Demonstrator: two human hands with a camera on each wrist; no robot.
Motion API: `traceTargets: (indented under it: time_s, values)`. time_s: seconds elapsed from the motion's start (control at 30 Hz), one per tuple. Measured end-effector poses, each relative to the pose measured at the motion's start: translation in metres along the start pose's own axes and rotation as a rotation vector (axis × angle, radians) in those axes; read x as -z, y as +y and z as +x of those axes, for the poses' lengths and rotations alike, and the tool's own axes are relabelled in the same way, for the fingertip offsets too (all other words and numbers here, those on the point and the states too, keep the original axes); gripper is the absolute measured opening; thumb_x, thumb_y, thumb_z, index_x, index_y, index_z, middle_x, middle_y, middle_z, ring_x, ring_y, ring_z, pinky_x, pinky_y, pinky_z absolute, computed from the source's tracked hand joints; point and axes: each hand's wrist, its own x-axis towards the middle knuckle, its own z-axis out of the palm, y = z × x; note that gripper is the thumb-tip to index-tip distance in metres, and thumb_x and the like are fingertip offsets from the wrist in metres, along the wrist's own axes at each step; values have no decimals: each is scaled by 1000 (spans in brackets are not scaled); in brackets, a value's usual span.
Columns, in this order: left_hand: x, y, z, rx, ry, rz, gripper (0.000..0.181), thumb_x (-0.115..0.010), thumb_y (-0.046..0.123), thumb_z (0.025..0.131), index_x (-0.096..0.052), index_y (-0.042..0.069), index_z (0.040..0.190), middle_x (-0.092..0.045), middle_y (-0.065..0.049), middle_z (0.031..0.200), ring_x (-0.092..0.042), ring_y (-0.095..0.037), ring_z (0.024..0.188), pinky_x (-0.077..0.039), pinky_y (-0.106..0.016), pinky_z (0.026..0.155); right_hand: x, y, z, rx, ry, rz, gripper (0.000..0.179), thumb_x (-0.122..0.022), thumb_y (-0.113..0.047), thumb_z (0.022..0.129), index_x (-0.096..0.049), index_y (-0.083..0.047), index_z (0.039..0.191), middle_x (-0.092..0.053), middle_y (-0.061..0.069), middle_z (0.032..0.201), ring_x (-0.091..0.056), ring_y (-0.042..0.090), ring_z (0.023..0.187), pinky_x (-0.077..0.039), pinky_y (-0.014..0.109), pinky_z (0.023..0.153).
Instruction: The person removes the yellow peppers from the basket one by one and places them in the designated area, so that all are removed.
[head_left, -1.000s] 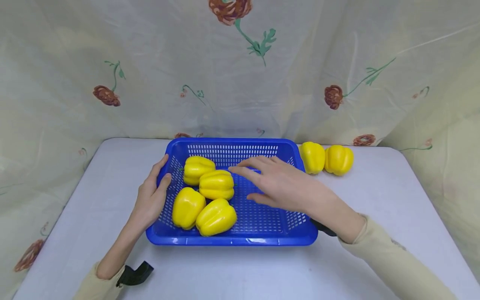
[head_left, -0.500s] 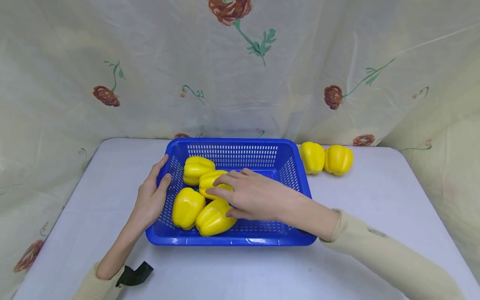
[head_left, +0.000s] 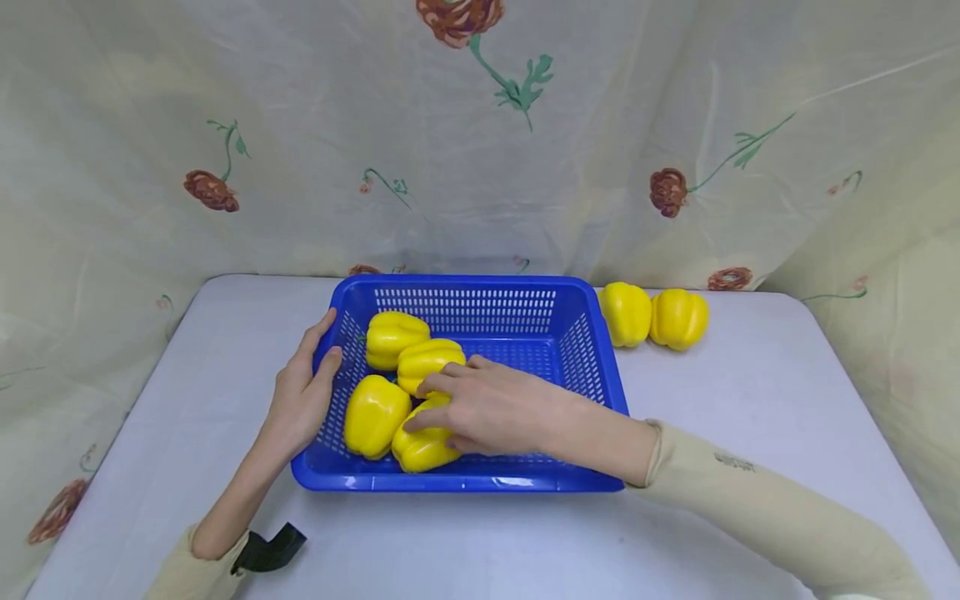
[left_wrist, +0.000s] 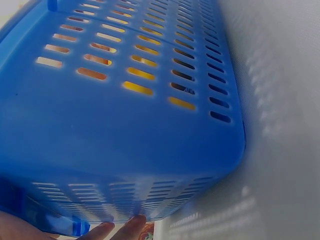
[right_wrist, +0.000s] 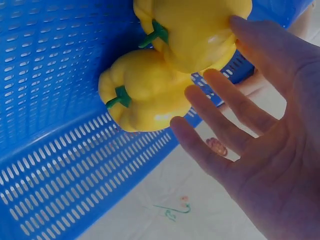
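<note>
A blue plastic basket (head_left: 462, 482) holds several yellow bell peppers at its left side. My left hand (head_left: 300, 396) grips the basket's left rim, thumb over the edge and fingers along the outside. In the left wrist view, its fingertips (left_wrist: 131, 227) show below the basket's slotted wall (left_wrist: 100, 135). My right hand (head_left: 498, 408) reaches over the front right bell pepper (head_left: 422, 446), fingers spread and slightly bent. From the right wrist view, the thumb meets that pepper (right_wrist: 195, 30), while the fingertips come close to another bell pepper (right_wrist: 147, 92) with a green stem.
Two more yellow bell peppers, one (head_left: 626, 314) against the other (head_left: 679, 319), lie on the white table (head_left: 750, 400) beyond the basket's right side. A flowered curtain (head_left: 585, 167) hangs behind the table. A black wrist mount (head_left: 272, 550) sticks out from the left sleeve.
My right hand has moved left and toward the front, from above the basket's bare right part to the front right pepper. The left hand and the peppers stay in place.
</note>
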Motion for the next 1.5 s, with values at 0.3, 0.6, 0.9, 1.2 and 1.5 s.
traceTargets:
  time_s: [0.3, 0.6, 0.9, 1.2, 1.5]
  values:
    - [0, 0, -1, 6, -3, -1, 60, -35, 23, 118, -16, 17, 175, -26, -22, 178, -34, -51, 160, -36, -71, 125, 1, -1, -1, 30, -4, 6, 43, -70, -30, 106, -65, -40, 147, -65, -1, 152, -67, 23, 134, -57, 45, 113]
    - [1, 0, 0, 6, -2, 1, 60, -35, 23, 118, -16, 17, 175, -26, -23, 178, -34, -51, 160, -35, -72, 126, 4, 0, -7, 4, -21, 6, 53, -64, -15, 108, -62, -50, 148, -62, 1, 156, -63, 22, 140, -58, 48, 113]
    - [1, 1, 0, 13, -5, 9, 60, -35, 23, 118, -16, 17, 175, -26, -22, 178, -33, -51, 161, -33, -71, 127, 5, 1, -9, 16, -23, -37, 43, -74, -17, 102, -74, -44, 135, -66, -1, 150, -66, 22, 135, -57, 41, 108]
    - [-1, 1, 0, 1, 4, 6, 59, -35, 22, 118, -18, 16, 174, -26, -23, 178, -34, -51, 161, -33, -71, 128, 3, 7, -15, -54, -44, -67, 40, -80, -17, 98, -76, -33, 135, -66, 3, 152, -64, 25, 139, -57, 42, 110]
    - [0, 0, 0, 4, 3, 11, 60, -35, 22, 118, -17, 16, 174, -27, -24, 178, -36, -52, 159, -35, -72, 126, 5, 5, -21, -101, -44, -31, 48, -80, -35, 99, -69, -27, 145, -65, 6, 152, -68, 29, 129, -58, 48, 111]
